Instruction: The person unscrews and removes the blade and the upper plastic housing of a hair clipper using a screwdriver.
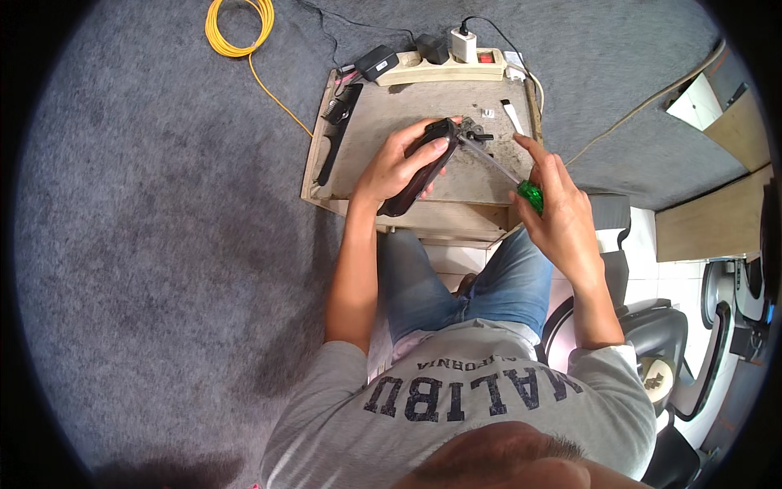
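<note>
My left hand [401,163] is closed round a dark hair clipper [415,179], holding it tilted above the small wooden table [383,106]. The clipper's upper end points toward small dark parts and debris [476,129] on the tabletop. Between the fingers of my right hand [562,208] is the green handle of a screwdriver [529,194]. Its thin shaft slants up and left, and the tip is at or close to the clipper's top end; actual contact is too small to make out. My right index finger is stretched out, off the handle.
Along the table's far edge lies a power strip [432,69] with adapters [377,62] and cables. A black comb [340,134] rests at the left, a small white-handled brush [511,116] at the right. Coiled yellow cable [239,28] hangs or lies beyond; black chairs [652,342] stand at right.
</note>
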Motion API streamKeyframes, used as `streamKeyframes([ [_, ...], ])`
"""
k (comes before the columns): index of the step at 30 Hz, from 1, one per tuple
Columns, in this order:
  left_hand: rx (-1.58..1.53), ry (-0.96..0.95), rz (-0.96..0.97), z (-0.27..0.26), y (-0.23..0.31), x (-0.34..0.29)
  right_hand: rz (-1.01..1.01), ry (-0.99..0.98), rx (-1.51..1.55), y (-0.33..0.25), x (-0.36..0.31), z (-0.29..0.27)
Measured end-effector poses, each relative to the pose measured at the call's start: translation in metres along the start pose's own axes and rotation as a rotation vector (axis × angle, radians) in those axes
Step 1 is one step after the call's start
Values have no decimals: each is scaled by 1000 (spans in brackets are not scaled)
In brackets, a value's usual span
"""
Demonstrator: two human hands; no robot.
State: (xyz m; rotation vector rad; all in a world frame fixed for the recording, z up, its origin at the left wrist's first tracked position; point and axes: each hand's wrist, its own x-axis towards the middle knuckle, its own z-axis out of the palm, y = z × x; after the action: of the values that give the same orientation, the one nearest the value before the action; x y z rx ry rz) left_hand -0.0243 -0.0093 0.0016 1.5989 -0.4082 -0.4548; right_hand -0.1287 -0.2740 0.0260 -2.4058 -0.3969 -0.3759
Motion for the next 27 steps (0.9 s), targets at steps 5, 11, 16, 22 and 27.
streamKeyframes([
  [5, -19, 8, 26, 1, 0, 0, 238, -53, 142, -2, 0, 2],
  [11, -5, 5, 35, 2, 0, -1, 65, -24, 60, 4, -5, -7],
  [16, -13, -9, 24, 0, -3, 1, 6, -53, 27, 2, -6, -4],
  [22, -9, 6, 35, -2, -4, 2, 309, -115, 99, -2, -6, 3],
  [27, -27, 16, 20, -3, -3, 2, 78, 35, -8, 1, -8, 5],
])
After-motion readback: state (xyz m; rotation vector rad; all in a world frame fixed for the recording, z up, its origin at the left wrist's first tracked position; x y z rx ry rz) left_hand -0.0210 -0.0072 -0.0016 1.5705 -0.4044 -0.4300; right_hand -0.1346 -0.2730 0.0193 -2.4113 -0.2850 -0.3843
